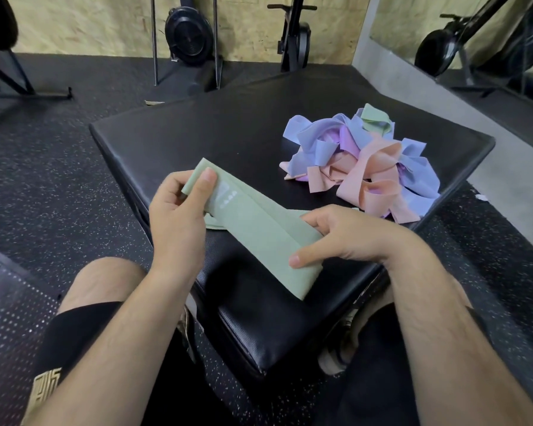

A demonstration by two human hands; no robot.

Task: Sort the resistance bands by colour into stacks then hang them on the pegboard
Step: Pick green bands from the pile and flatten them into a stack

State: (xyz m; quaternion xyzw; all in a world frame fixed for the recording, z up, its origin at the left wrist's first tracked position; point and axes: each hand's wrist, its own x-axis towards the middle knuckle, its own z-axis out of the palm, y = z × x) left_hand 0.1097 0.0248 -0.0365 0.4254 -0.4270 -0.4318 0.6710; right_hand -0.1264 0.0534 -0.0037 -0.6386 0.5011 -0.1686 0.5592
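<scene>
In the head view, the person is holding a green band (259,238) stretched flat between both hands, over the near part of the black padded desk (197,127). The left hand (179,210) is pinching the band's far end with the thumb on top, so its grip is closed on the fabric. The right hand (345,238) is grasping the near end, its grip also closed on the band.

A sliver of a second green piece (213,224) is lying on the desk just under the held band, which suggests a green stack is only starting. The tangled pile (360,161) of blue, purple, peach and green bands is sitting unsorted at the far right of the desk, well apart from the hands. No pegboard is showing, so most of the sorting and all of the hanging appear to be left.
</scene>
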